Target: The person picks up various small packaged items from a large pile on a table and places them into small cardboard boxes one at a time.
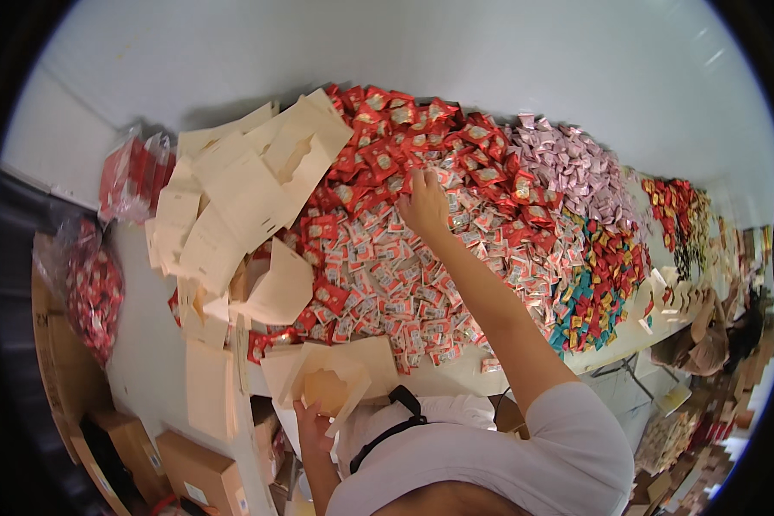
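My left hand (314, 426) grips the lower edge of a cream cardboard box (355, 377) with a wavy-edged cut-out. The box stands at the table's front edge, close to my body. My right hand (424, 205) reaches far across the table, its fingertips down among the packets where two piles meet. Behind it lie shiny red wrapped packets (377, 158); around and below it are small white-and-orange sachets (419, 290). Whether my right fingers hold a packet is hidden.
Stacked flat cream cartons (242, 193) lie left of the piles. Pink packets (571, 164) and mixed teal-and-red packets (596, 284) are heaped to the right. A bag of red packets (93, 290) and brown cardboard boxes (203, 474) stand left. Another person (700, 338) is at the table's far right.
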### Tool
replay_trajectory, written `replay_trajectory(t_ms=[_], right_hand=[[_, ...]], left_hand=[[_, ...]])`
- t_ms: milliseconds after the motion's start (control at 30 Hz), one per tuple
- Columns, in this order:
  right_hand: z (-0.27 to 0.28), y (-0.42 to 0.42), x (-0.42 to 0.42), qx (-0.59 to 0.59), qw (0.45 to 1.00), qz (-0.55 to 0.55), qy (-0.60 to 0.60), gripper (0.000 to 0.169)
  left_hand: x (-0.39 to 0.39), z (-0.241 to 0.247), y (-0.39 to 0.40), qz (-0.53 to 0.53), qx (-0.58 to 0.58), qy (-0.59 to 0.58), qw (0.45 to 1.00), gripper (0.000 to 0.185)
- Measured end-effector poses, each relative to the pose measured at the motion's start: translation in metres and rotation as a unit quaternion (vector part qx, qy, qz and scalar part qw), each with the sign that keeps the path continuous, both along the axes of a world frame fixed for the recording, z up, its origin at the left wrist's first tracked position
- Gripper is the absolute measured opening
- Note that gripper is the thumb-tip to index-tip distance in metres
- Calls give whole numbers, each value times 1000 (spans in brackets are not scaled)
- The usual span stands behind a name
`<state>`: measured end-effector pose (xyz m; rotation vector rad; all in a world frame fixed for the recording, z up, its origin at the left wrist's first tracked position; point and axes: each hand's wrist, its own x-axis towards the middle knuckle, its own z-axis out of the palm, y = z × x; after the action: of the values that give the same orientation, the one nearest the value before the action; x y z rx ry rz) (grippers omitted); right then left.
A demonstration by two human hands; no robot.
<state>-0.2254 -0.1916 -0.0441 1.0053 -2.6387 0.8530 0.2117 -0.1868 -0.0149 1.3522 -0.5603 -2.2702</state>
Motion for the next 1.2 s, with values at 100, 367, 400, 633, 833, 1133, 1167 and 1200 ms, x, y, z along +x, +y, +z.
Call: replay_trajectory(t_ms=[100,367,400,633,833,1133,1167,1200], right_hand=[[-24,-8,-41,153,988,-33,-1,39],[-26,84,-42,-325,829,30,-455,17],[-22,116,-36,-457,675,74,-575,12],[14,326,-5,-613,490,-190,-590,34],[-7,394,-114,-440,774,-258,-376,25],[-47,364,-267,159,940,-203,-225,39],[-52,361,-275,174,947,-184,-196,40],[-64,368,-282,191,950,-174,-176,40]], left_hand=[[-12,7,-7,-9,-6,10,1000,58],[-22,6,-4,-76,-3,1,997,68],[-28,6,-2,-90,-6,-2,996,68],[-84,6,20,-177,-26,0,984,62],[-129,24,69,-174,-30,16,984,63],[-130,28,156,-77,-39,-42,995,60],[-124,22,166,-67,-46,-28,996,60],[-117,19,176,-69,-50,-22,996,60]])
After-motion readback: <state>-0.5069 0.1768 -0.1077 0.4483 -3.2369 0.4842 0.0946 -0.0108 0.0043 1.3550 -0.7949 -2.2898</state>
